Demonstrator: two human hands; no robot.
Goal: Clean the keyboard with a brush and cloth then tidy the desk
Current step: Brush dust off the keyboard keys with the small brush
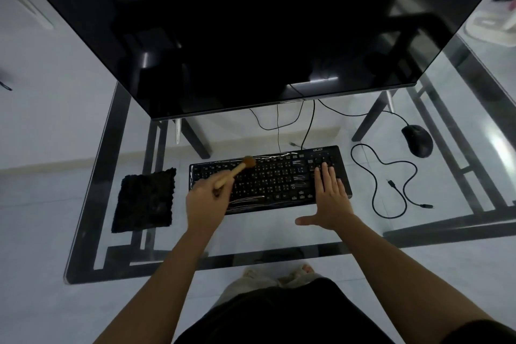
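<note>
A black keyboard (pixel 273 179) lies on the glass desk (pixel 251 240) in front of me. My left hand (pixel 206 204) grips the wooden handle of a small brush (pixel 237 169), whose brown bristles touch the keys near the keyboard's upper left. My right hand (pixel 329 198) rests flat, fingers spread, on the keyboard's right end over the number pad. A dark fuzzy cloth (pixel 145 200) lies flat on the desk just left of the keyboard.
A large dark monitor (pixel 237 36) stands behind the keyboard on two legs. A black mouse (pixel 417 140) sits at the right rear, and a loose black cable (pixel 391 184) curls beside the keyboard's right end. Thin cables hang under the monitor.
</note>
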